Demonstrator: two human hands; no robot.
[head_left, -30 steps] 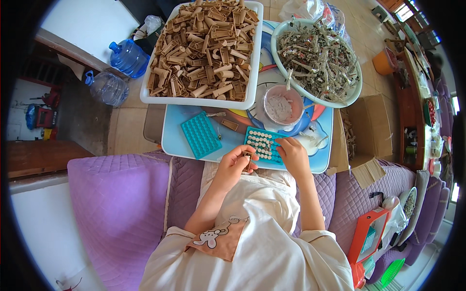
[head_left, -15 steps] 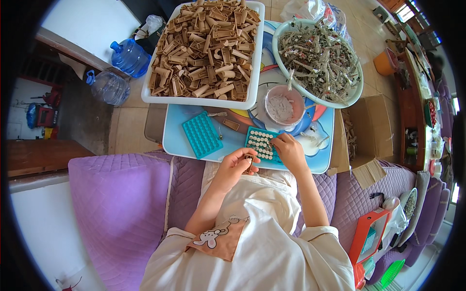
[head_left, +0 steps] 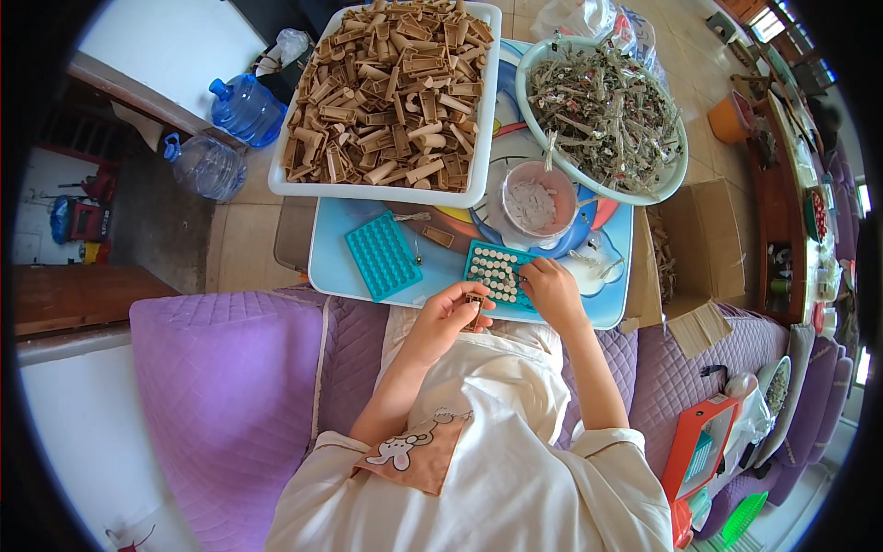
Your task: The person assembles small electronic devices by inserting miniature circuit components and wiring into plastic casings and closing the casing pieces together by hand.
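Observation:
My left hand (head_left: 445, 320) is closed around a small brown trough-shaped plastic piece (head_left: 475, 304), held upright just above my lap. Beside it, my right hand (head_left: 552, 293) reaches over the right edge of a teal tray (head_left: 471, 255) filled with small round white pieces (head_left: 497, 263). The right fingers are bent together at the tray; what they pinch, if anything, is hidden. Some of the tray's hollows show no white piece. A second teal tray (head_left: 381, 256) with bare hollows lies to the left, next to a loose brown piece (head_left: 438, 236).
On the blue table (head_left: 342, 276) stand a white bin (head_left: 386, 194) heaped with brown pieces, a round basin (head_left: 679, 175) of bundled wires or strips, and a pink tub (head_left: 563, 207) with white bits. A cardboard box (head_left: 708, 230) sits right of the table. Purple quilted seating (head_left: 225, 368) surrounds me.
My right hand has shifted slightly right and down across the tray, uncovering more white pieces. The left hand with the brown piece stays nearly still.

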